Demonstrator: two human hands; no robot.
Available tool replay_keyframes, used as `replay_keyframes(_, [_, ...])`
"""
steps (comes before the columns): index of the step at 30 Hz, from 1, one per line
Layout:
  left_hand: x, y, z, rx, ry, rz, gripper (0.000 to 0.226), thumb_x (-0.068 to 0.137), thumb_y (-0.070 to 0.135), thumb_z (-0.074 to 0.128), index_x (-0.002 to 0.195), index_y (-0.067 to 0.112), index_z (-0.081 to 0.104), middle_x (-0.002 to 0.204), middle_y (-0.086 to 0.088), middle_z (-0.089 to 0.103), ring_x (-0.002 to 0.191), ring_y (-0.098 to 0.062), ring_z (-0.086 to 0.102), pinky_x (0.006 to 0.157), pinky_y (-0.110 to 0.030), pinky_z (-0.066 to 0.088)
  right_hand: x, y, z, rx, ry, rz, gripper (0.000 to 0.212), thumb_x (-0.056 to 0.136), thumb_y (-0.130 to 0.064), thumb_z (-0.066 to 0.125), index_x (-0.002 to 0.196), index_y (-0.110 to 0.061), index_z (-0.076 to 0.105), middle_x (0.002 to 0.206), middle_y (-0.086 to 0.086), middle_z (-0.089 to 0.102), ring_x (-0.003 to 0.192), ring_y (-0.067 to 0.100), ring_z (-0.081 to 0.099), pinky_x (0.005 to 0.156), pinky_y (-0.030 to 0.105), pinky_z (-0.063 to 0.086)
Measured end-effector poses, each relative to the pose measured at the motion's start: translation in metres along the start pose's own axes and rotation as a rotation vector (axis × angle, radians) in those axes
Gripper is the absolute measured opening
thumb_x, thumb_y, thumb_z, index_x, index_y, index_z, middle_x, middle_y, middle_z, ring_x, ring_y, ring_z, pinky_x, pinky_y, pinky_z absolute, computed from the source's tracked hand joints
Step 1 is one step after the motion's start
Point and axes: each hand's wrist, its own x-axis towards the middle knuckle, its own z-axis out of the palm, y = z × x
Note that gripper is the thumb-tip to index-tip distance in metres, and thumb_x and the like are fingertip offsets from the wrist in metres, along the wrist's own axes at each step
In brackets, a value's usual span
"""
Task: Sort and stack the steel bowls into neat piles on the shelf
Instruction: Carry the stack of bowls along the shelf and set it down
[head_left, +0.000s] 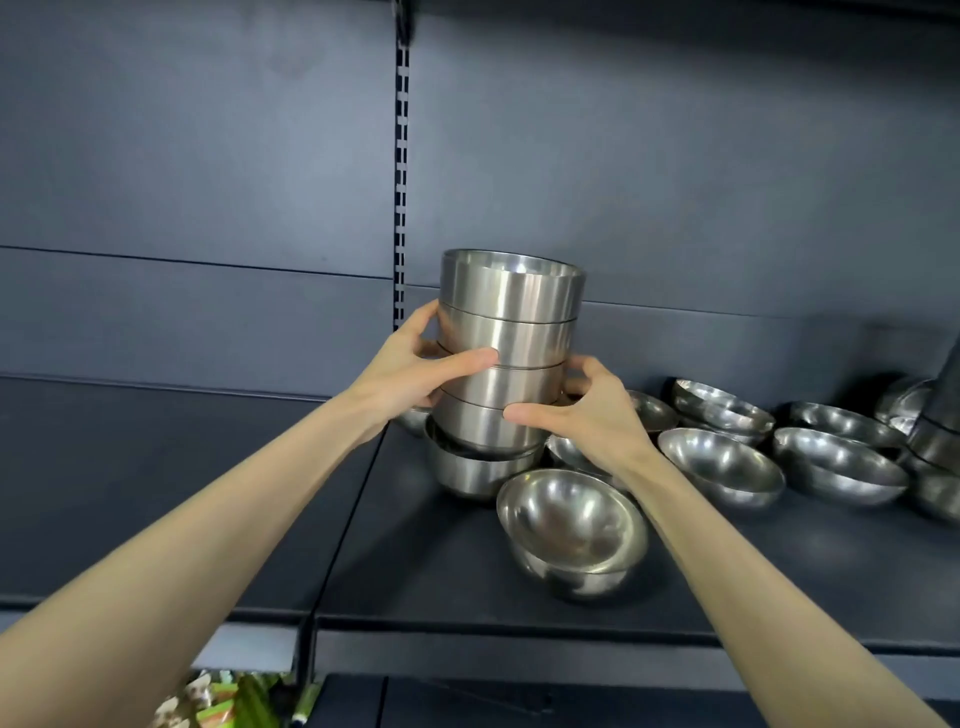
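Observation:
A tall stack of straight-sided steel bowls (511, 332) stands nested on the dark shelf (415, 561), its lowest bowl (467, 470) resting on the shelf. My left hand (415, 371) grips the stack's left side, thumb across the front. My right hand (587, 410) holds the right side lower down, thumb on the front. A round steel bowl pile (571, 530) sits in front, tilted toward me. Several loose round bowls (722, 465) lie to the right.
More round bowls (839, 465) spread toward the right edge, where part of another steel stack (935, 431) shows. A slotted upright (401, 171) runs up the back panel. The shelf's left section is bare. Green packets (234, 701) lie below the shelf.

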Motion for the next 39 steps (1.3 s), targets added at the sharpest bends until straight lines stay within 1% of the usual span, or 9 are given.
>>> replay_keyframes(3, [-0.003,-0.003,-0.001,0.025,0.016,-0.005,0.081,0.057,0.055,0.080,0.128,0.047,0.045,0.101,0.006,0.072,0.097,-0.017,0.068,0.087,-0.046,0.055,0.003,0.004,0.004,-0.008,-0.016,0.009,0.112,0.031,-0.060,0.087,0.129,-0.024,0.047,0.110,-0.009,0.066,0.098,0.005,0.065,0.076,0.019,0.051])
replay_keyframes(8, [-0.006,-0.006,-0.002,0.037,0.019,-0.026,0.089,0.053,0.059,0.080,0.132,0.048,0.041,0.104,0.007,0.071,0.102,-0.022,0.066,0.090,-0.053,0.053,0.004,0.008,0.007,-0.005,-0.044,0.026,0.098,0.029,-0.062,0.087,0.113,-0.035,0.045,0.095,-0.018,0.068,0.079,-0.014,0.063,0.057,0.006,0.047])
replay_keyframes(12, [-0.007,-0.011,0.000,0.027,0.020,-0.019,0.081,0.055,0.058,0.080,0.127,0.052,0.042,0.105,0.007,0.070,0.103,-0.023,0.065,0.091,-0.052,0.052,0.003,0.014,0.009,-0.013,-0.034,0.032,0.094,0.029,-0.063,0.088,0.110,-0.040,0.046,0.090,-0.022,0.069,0.082,-0.010,0.065,0.067,0.013,0.048])
replay_keyframes(17, [-0.008,-0.018,-0.001,0.030,0.004,-0.030,0.091,0.062,0.058,0.076,0.141,0.046,0.032,0.121,0.007,0.060,0.106,-0.015,0.061,0.084,-0.036,0.053,-0.001,0.012,0.009,-0.051,-0.049,0.020,0.099,0.030,-0.069,0.083,0.114,-0.040,0.040,0.095,-0.027,0.061,0.084,-0.021,0.057,0.060,0.006,0.043])
replay_keyframes(22, [-0.012,-0.018,-0.002,-0.020,-0.031,-0.035,0.068,0.061,0.059,0.078,0.119,0.058,0.042,0.112,0.012,0.063,0.094,-0.012,0.058,0.073,-0.025,0.055,0.000,0.012,0.006,-0.066,-0.101,0.032,0.110,0.036,-0.062,0.086,0.131,-0.031,0.040,0.111,-0.019,0.061,0.104,0.002,0.061,0.083,0.022,0.048])
replay_keyframes(24, [-0.012,-0.019,-0.001,-0.045,-0.016,-0.042,0.071,0.059,0.057,0.078,0.119,0.052,0.041,0.113,0.008,0.063,0.090,-0.011,0.058,0.070,-0.023,0.055,0.000,0.012,0.005,-0.064,-0.116,0.043,0.109,0.038,-0.058,0.088,0.131,-0.032,0.039,0.112,-0.020,0.059,0.105,0.009,0.064,0.093,0.033,0.050])
replay_keyframes(29, [-0.014,-0.018,0.001,-0.084,-0.008,-0.036,0.067,0.055,0.057,0.076,0.112,0.044,0.044,0.106,-0.009,0.062,0.071,-0.008,0.052,0.067,-0.025,0.051,-0.003,0.010,0.005,-0.055,-0.114,0.043,0.102,0.039,-0.055,0.089,0.126,-0.033,0.040,0.107,-0.019,0.060,0.104,0.011,0.065,0.092,0.033,0.051])
replay_keyframes(35, [-0.016,-0.022,-0.003,-0.095,0.011,-0.020,0.062,0.059,0.053,0.077,0.112,0.046,0.045,0.101,0.008,0.066,0.090,-0.011,0.060,0.075,-0.028,0.054,-0.006,0.004,0.008,-0.064,-0.118,0.047,0.095,0.048,-0.048,0.091,0.125,-0.032,0.039,0.109,-0.019,0.059,0.104,0.012,0.064,0.086,0.026,0.048])
replay_keyframes(39, [-0.021,-0.023,-0.008,-0.087,0.030,-0.016,0.062,0.058,0.055,0.076,0.110,0.052,0.044,0.108,0.009,0.065,0.105,-0.013,0.062,0.084,-0.033,0.055,-0.009,0.000,0.014,-0.068,-0.123,0.049,0.094,0.051,-0.043,0.092,0.127,-0.029,0.039,0.111,-0.022,0.054,0.109,0.014,0.062,0.095,0.032,0.048])
